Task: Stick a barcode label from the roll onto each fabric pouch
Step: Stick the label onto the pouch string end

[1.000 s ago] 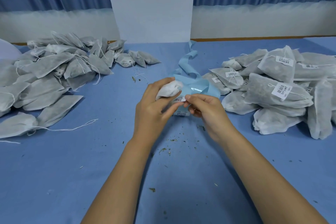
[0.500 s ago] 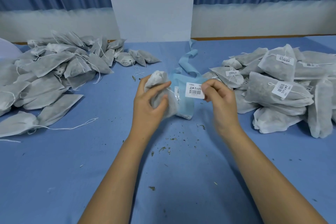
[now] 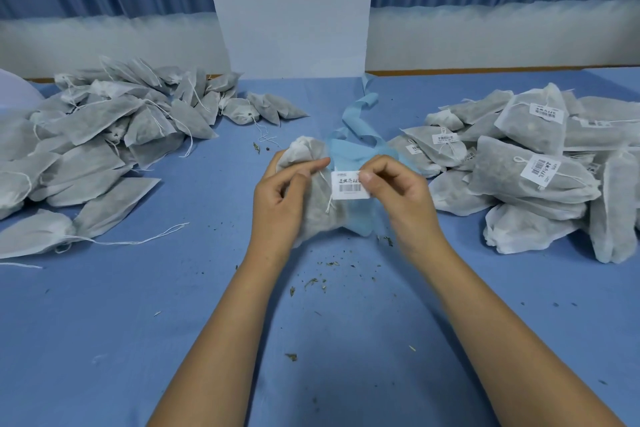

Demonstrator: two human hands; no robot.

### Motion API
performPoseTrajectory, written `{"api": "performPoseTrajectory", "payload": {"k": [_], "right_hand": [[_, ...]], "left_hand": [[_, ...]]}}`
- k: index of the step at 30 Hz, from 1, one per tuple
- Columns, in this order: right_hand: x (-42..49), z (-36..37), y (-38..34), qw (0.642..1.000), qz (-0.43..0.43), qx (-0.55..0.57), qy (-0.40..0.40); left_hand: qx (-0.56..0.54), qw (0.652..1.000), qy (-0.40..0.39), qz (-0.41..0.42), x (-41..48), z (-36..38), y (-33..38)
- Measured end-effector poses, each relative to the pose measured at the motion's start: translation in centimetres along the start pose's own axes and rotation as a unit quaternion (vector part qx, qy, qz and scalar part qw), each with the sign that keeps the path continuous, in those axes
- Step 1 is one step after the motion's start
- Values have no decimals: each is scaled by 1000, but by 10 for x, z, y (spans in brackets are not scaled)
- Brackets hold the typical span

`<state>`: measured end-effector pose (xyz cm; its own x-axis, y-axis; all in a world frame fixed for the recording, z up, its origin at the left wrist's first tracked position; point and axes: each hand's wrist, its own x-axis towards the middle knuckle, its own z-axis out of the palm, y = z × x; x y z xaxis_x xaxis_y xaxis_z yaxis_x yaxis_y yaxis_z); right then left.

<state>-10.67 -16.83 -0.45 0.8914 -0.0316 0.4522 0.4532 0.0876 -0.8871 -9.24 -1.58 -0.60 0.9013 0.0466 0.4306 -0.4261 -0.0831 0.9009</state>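
Soft, even, cool-blue light falls from above. Faint shadows lie on the bench (image 3: pixel 104 340) beneath the forearms. No glare. Wide-angle bending curves the bench's far edge. The right hand (image 3: pixel 398 194) is slightly motion-blurred.

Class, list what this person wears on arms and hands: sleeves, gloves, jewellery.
Nothing worn shows. The left hand and right hand are bare: no gloves, rings or watch. Both forearms are bare down to the frame's edge; no sleeve is in view.
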Motion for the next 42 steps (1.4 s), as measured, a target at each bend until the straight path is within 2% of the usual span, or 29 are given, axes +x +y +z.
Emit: {"api": "performPoseTrajectory", "payload": {"k": [6,14,22,31,33,37,42], "right_hand": [[-2,8,11,989,11,-149,13],[-3,7,10,972,-44,-228,28],[-4,6,8,970,-70,-232,13],[-5,9,9,928,-87,-351,93],[-5,8,6,936,-59,-332,103],[-2,4,0,982,8,-177,60],[0,1,2,991,50,-118,48]], "left_hand": [[-49,998,-44,13,-5,-1,5],[-31,998,-50,30,-2,-2,1],[-32,995,-72,56,-2,0,-5],[-78,991,-101,25,0,-3,-9],[-86,990,-106,25,-1,-4,-8],[-115,982,-144,39,-5,-4,-4],[-125,976,-172,46,-5,-3,-2]]}}
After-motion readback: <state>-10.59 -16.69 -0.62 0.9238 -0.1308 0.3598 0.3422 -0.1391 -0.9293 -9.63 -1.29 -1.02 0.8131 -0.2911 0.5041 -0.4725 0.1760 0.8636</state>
